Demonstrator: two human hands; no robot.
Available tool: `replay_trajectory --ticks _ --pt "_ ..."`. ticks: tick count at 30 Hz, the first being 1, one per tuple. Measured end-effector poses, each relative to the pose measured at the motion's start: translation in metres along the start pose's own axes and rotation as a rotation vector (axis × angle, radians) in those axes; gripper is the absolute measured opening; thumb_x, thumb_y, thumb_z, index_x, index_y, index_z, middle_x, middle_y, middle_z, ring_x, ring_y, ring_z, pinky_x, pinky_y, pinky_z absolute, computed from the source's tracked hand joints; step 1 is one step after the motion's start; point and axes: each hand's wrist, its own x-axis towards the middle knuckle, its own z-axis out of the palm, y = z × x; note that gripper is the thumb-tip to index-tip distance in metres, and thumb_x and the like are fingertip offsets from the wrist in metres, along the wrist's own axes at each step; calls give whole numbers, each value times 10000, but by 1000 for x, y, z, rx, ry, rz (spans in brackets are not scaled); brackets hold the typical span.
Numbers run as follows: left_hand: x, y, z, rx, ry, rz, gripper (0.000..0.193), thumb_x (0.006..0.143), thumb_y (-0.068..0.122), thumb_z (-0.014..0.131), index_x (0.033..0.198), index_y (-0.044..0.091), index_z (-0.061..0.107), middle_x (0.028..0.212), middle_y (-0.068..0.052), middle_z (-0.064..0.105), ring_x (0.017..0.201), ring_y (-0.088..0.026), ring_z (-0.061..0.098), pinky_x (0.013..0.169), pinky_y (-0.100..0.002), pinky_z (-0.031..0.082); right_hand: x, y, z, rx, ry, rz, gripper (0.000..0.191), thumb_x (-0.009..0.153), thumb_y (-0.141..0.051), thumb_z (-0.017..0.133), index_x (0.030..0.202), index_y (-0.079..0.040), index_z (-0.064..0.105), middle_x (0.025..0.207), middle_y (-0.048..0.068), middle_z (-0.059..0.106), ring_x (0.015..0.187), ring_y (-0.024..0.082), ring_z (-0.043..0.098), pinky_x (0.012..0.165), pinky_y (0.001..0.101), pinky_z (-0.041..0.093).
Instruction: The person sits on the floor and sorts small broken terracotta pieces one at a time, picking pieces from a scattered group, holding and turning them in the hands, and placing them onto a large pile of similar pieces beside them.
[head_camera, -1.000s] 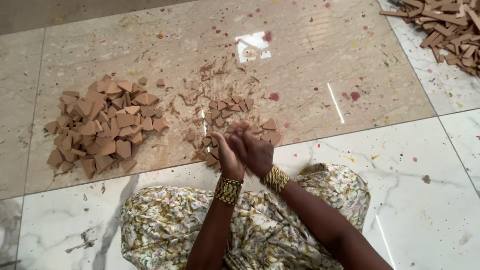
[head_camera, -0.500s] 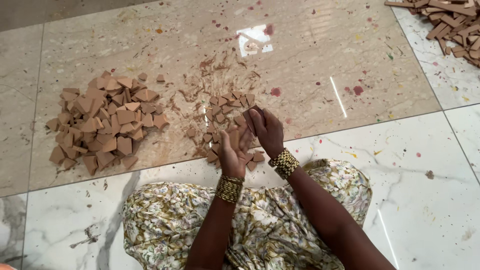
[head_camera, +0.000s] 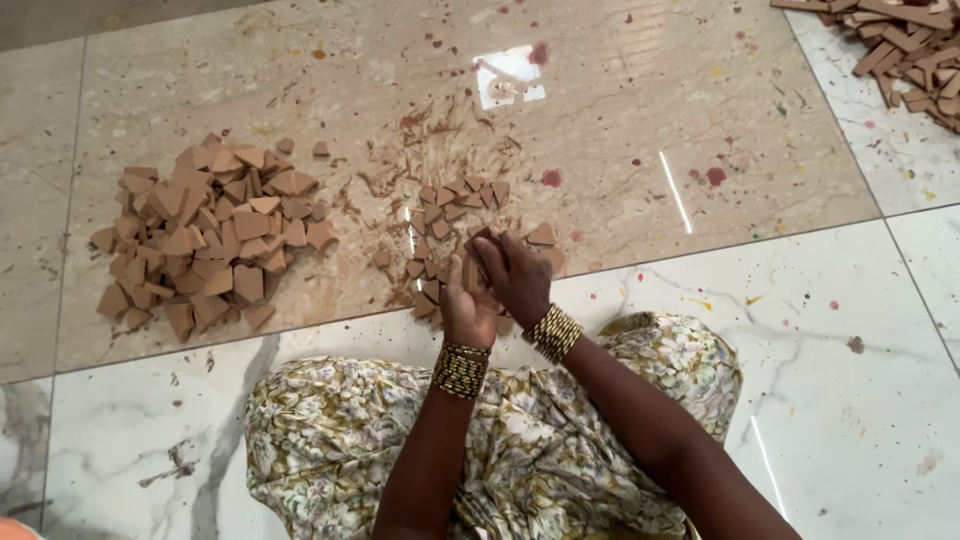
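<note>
Small flat brown piece (head_camera: 470, 272), upright, pinched between left hand (head_camera: 468, 305) and right hand (head_camera: 515, 280), fingers closed around it

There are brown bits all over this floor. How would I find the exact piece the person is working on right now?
Start at the big heap of brown pieces on the beige floor tile, then move right past the smaller scatter of pieces to the two hands meeting above the floral lap. The piece stands upright between the left hand and right hand. Unlike the rest, it is lifted off the floor.
</note>
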Motion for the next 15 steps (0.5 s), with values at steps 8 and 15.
replay_trajectory --ticks 8,15 --pt "1 -4 -19 -145 57 -132 375 1090 342 450 1337 82 561 1243 -107 670 1155 -252 651 999 -454 563 10 -12 -13 -42 48 -3 347 1047 -363 679 841 -85 663 587 91 643 474 175 625 479 332 466" --pt "-5 3 1 -147 -52 -247 393 1041 394 482 1238 80 614 1222 -110 653 1123 -250 641 928 -465 585 13 -13 -21 512 28 213 284 1068 -282 617 952 -32 687 699 98 705 582 144 666 502 292 495"
